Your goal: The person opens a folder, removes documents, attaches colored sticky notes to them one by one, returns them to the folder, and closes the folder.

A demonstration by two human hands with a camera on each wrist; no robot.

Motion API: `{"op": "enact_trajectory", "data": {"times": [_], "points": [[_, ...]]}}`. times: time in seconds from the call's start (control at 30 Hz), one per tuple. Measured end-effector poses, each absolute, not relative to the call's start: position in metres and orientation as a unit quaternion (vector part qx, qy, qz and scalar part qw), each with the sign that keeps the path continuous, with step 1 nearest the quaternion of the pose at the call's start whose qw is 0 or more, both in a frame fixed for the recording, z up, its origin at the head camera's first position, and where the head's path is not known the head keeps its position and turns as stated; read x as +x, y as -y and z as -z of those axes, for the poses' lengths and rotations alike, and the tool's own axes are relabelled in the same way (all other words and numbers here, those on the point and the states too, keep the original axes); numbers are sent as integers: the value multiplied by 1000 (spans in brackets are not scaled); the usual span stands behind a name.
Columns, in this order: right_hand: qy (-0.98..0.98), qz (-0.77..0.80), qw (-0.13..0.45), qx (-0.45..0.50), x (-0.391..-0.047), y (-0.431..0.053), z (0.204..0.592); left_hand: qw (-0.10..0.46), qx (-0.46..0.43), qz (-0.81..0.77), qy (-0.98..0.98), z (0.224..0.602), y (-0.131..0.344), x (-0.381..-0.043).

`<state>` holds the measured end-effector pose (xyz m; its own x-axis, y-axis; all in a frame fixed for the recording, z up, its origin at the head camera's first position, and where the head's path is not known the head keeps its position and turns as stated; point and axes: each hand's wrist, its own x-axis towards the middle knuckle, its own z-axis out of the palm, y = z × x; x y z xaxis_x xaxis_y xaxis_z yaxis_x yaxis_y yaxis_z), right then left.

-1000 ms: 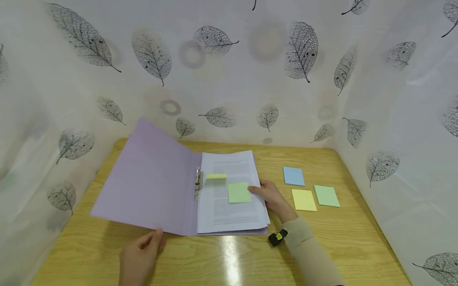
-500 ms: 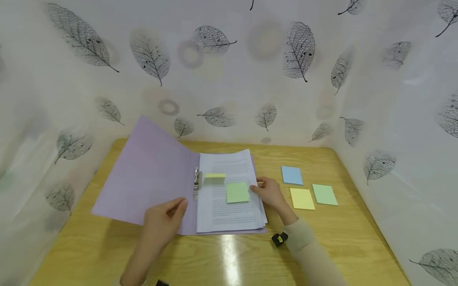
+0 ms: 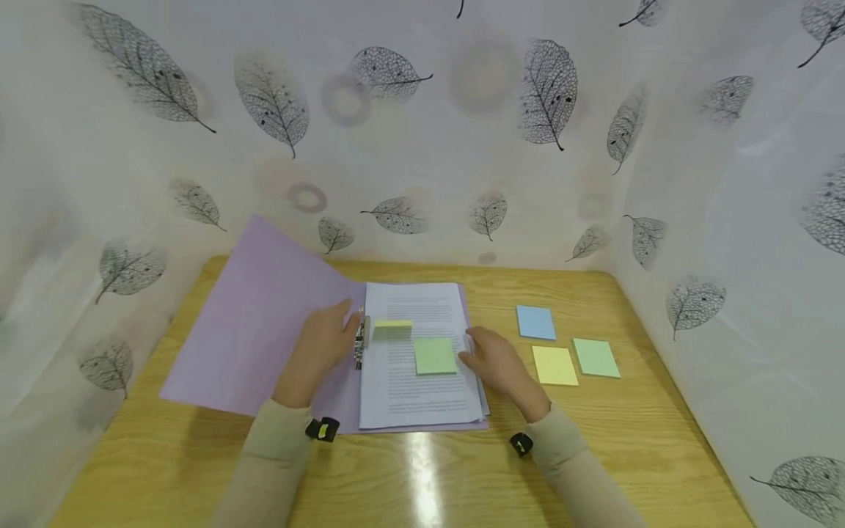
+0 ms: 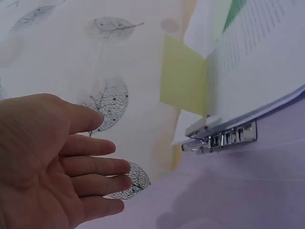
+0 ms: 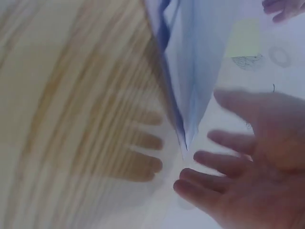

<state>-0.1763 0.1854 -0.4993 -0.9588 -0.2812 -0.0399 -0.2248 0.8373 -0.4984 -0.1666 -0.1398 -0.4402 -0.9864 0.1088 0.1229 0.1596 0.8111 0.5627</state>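
A lilac ring binder (image 3: pixel 264 315) lies with its cover raised to the left, a stack of printed pages (image 3: pixel 422 403) on its right side. Beside its metal clip (image 3: pixel 359 345) hovers my left hand (image 3: pixel 317 348); the left wrist view shows the fingers extended, short of the clip (image 4: pixel 228 137). My right hand (image 3: pixel 502 367) is at the pages' right edge, its fingers (image 5: pixel 219 162) spread and holding nothing in the right wrist view. On the top page are a green sticky note (image 3: pixel 436 356) and a yellow sticky note (image 3: pixel 393 323), which stands up from the paper.
Right of the binder, blue (image 3: pixel 535 323), yellow (image 3: pixel 554 365) and green (image 3: pixel 596 358) sticky note pads lie on the wooden table (image 3: pixel 660 455). Leaf-patterned sheeting (image 3: pixel 422 161) encloses the back and both sides.
My left hand has moved from the binder's front edge up and right to the clip. My right hand's fingers have loosened at the pages' edge, and the pages lie flatter.
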Motion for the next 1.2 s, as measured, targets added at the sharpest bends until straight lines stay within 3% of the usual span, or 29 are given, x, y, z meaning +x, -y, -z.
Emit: {"op": "enact_trajectory", "data": {"times": [0.2,0.43,1.2], "points": [[-951,209,139,-179,-174,-190,505,-27,-104,212,971,460,132,-200],[-950,207,141,-187,-173,-189,501,-79,-106,121,984,485,128,-211],[-950,208,144,-182,-171,-191,500,-108,-84,114,984,496,133,-215]]}}
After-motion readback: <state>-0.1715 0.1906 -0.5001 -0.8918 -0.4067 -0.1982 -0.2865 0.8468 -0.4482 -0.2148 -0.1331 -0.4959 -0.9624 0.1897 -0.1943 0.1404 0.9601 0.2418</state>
